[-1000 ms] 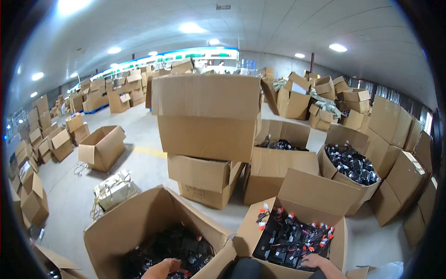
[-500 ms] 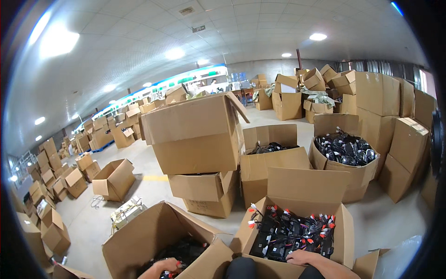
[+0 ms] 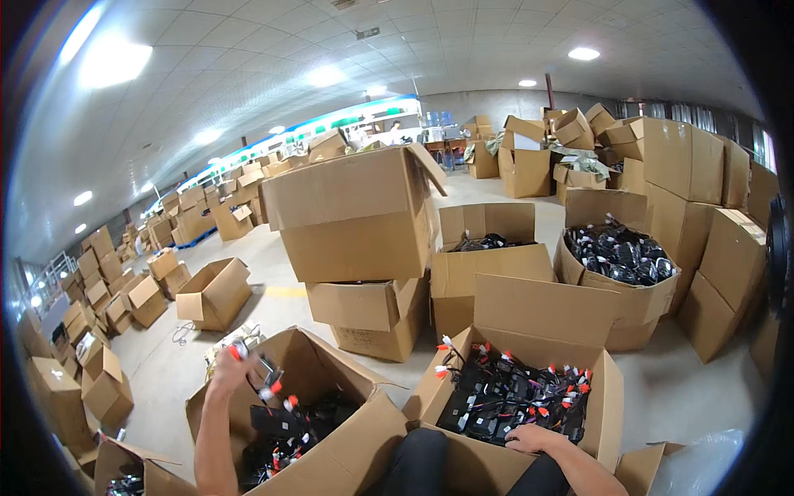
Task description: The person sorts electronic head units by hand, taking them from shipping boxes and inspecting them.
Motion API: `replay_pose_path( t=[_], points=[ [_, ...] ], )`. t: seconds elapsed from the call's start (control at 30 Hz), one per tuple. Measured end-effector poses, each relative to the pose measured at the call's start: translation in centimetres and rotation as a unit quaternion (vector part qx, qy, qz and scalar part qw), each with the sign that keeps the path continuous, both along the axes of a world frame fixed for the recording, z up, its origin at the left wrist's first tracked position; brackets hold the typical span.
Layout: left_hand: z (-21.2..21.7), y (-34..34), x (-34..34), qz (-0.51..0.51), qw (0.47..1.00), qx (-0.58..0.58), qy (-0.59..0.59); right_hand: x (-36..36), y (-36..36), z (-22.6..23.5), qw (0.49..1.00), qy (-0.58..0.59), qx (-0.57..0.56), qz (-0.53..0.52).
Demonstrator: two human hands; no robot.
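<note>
My left hand (image 3: 229, 369) is raised over the near-left side of an open carton (image 3: 347, 446). It is closed on the leads of black wired units (image 3: 277, 420) with red and white plugs, which hang down into that carton; how many it holds I cannot tell. More black units lie inside, partly hidden by the carton wall. My right hand (image 3: 529, 438) rests with fingers stretched over the near edge of rows of black wired units (image 3: 504, 397) in the right carton (image 3: 612, 405). Those units have red and white connectors.
Two stacked cartons (image 3: 356, 215) stand just ahead. Behind the right carton are a carton (image 3: 492, 277) and another (image 3: 620, 306) full of bagged black parts. A small carton (image 3: 141, 479) sits at lower left, clear plastic (image 3: 703, 463) at lower right. Tall cartons (image 3: 686, 165) line the right.
My left hand has come up out of the left carton, lifting black wired units by their leads. The right hand stays on the units in the right carton. The view has shifted slightly.
</note>
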State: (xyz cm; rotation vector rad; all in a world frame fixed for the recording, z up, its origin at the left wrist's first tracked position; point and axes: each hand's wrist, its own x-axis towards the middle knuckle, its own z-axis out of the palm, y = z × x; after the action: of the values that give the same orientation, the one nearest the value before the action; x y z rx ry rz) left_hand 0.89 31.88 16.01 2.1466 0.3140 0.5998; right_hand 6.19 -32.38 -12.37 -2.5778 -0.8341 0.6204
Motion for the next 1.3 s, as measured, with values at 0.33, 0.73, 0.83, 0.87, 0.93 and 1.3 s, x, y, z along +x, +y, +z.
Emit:
replay_pose_path(
  t=[0.33,0.73,0.83,0.87,0.93,1.3],
  points=[
    [11.7,-1.4,-0.6,0.007,0.958,-0.161,-0.237,1.5,2.9,-0.7,1.0,0.006,0.005,0.007],
    [15.4,-9.0,1.5,-0.142,0.954,-0.109,-0.243,2.9,27.7,24.9,0.905,-0.177,0.382,0.06],
    [16.6,-12.1,2.5,-0.176,0.949,-0.11,-0.239,2.2,33.7,26.3,0.851,-0.213,0.471,0.095],
    [16.6,-12.7,3.0,-0.18,0.945,-0.101,-0.254,1.8,35.4,26.0,0.854,-0.209,0.468,0.091],
    [16.5,-13.9,4.8,-0.173,0.941,-0.068,-0.282,1.4,37.4,25.6,0.873,-0.236,0.423,0.051],
    [8.9,-3.8,8.0,-0.227,0.97,0.077,0.042,3.7,34.4,26.3,0.76,0.07,0.638,-0.104]
  ],
)
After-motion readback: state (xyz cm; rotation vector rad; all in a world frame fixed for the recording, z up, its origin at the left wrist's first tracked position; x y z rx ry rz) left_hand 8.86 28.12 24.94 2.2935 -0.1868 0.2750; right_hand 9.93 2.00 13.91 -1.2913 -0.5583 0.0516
